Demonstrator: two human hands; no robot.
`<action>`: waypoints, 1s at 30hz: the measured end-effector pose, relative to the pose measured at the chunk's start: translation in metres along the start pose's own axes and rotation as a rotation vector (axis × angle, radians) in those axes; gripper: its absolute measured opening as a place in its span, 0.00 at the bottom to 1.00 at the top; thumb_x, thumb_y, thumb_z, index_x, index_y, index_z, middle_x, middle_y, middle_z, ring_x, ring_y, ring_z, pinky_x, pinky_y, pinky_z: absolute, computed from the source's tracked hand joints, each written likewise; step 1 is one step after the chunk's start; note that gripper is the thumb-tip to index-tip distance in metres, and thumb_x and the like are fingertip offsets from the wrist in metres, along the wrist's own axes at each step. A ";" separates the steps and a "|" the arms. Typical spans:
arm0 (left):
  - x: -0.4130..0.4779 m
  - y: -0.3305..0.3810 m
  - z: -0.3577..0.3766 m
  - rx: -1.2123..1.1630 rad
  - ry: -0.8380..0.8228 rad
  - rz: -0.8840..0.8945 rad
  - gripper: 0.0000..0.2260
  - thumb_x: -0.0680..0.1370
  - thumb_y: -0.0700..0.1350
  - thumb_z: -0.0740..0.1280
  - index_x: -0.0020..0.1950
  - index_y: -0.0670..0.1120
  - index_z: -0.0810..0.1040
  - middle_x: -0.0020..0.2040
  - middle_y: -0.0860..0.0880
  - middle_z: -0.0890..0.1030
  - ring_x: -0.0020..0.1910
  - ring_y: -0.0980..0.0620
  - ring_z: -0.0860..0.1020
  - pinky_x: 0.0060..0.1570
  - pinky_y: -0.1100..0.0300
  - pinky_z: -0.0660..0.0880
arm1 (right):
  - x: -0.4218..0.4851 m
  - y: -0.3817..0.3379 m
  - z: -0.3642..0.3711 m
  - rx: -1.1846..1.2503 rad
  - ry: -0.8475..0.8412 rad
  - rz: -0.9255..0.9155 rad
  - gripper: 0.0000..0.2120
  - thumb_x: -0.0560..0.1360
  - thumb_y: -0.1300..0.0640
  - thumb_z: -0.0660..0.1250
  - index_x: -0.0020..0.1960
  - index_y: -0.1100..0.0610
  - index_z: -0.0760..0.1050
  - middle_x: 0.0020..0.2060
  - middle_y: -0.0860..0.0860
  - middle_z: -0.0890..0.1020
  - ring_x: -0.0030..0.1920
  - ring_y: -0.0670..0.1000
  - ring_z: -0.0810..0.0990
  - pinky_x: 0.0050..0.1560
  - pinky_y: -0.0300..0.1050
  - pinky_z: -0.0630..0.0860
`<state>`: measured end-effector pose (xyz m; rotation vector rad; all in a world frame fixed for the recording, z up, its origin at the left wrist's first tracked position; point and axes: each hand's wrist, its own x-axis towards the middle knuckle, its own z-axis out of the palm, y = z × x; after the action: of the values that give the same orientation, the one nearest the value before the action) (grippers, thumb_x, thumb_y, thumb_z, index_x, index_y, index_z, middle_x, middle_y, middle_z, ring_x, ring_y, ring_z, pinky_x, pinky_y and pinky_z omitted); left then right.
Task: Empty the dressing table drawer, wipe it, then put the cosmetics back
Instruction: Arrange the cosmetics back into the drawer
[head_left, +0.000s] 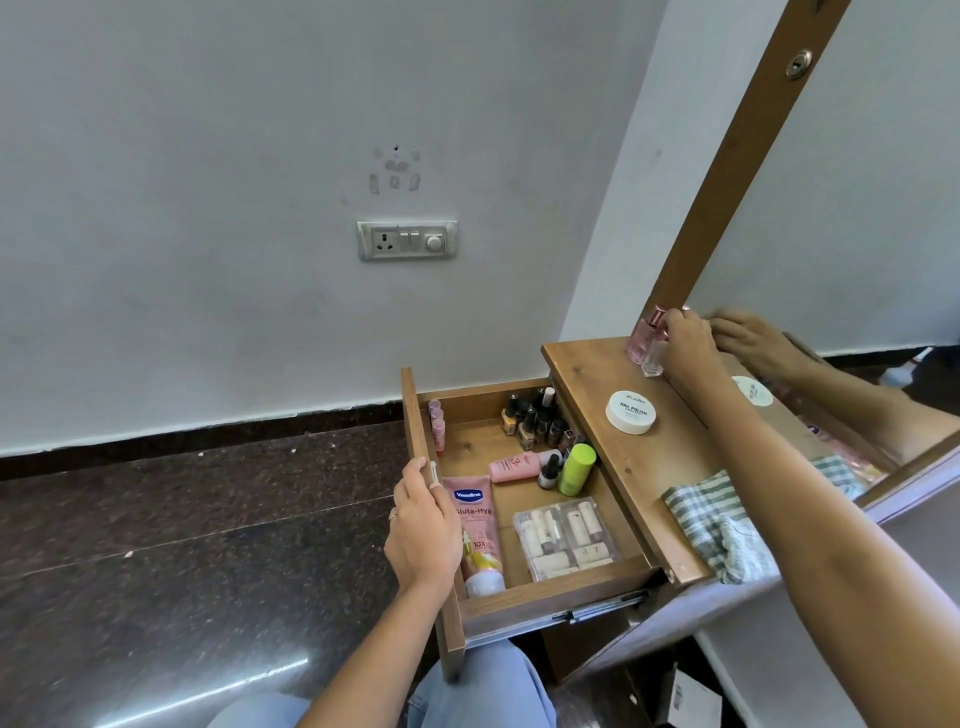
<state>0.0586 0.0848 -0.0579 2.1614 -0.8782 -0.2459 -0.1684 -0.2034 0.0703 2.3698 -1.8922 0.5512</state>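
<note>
The wooden drawer (540, 597) stands pulled out from the dressing table (618, 441). My left hand (423, 525) grips its front panel at the left. Inside lie a pink Vaseline tube (480, 540), a clear pouch of small tubes (566, 535), a green bottle (576, 467), a pink bottle (514, 465), several nail polish bottles (535, 418) and pink lip balms (437, 426). My right hand (688, 345) holds a clear bottle (652, 358) standing on the tabletop beside a pink perfume bottle (639, 338).
A white nail polish remover tub (630, 412) sits on the tabletop. A green-striped cloth (719, 525) hangs over the table's near edge. A mirror (831, 260) in a wooden frame rises behind. Dark stone floor (182, 545) spreads to the left, under a wall socket (407, 240).
</note>
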 end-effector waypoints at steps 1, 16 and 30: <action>0.000 0.000 0.000 -0.001 0.000 0.000 0.16 0.82 0.48 0.58 0.70 0.50 0.66 0.61 0.47 0.77 0.46 0.50 0.80 0.32 0.62 0.71 | 0.001 0.000 0.001 0.037 -0.026 0.022 0.11 0.74 0.69 0.62 0.57 0.66 0.73 0.56 0.65 0.74 0.56 0.65 0.72 0.54 0.55 0.71; -0.001 0.001 -0.001 -0.001 0.009 -0.001 0.16 0.82 0.48 0.58 0.70 0.50 0.66 0.59 0.47 0.78 0.46 0.50 0.80 0.32 0.61 0.68 | -0.002 0.006 0.004 0.144 -0.074 0.118 0.08 0.70 0.65 0.69 0.49 0.64 0.76 0.47 0.63 0.80 0.48 0.63 0.78 0.46 0.53 0.77; 0.000 0.000 0.001 0.004 0.008 0.003 0.16 0.82 0.47 0.58 0.70 0.49 0.66 0.59 0.46 0.78 0.45 0.48 0.80 0.31 0.60 0.70 | -0.077 -0.090 -0.047 0.341 -0.173 -0.199 0.10 0.72 0.54 0.73 0.49 0.54 0.75 0.38 0.46 0.78 0.37 0.43 0.77 0.33 0.29 0.68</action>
<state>0.0587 0.0841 -0.0584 2.1631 -0.8780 -0.2344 -0.1078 -0.0973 0.1060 2.8662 -1.7096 0.7229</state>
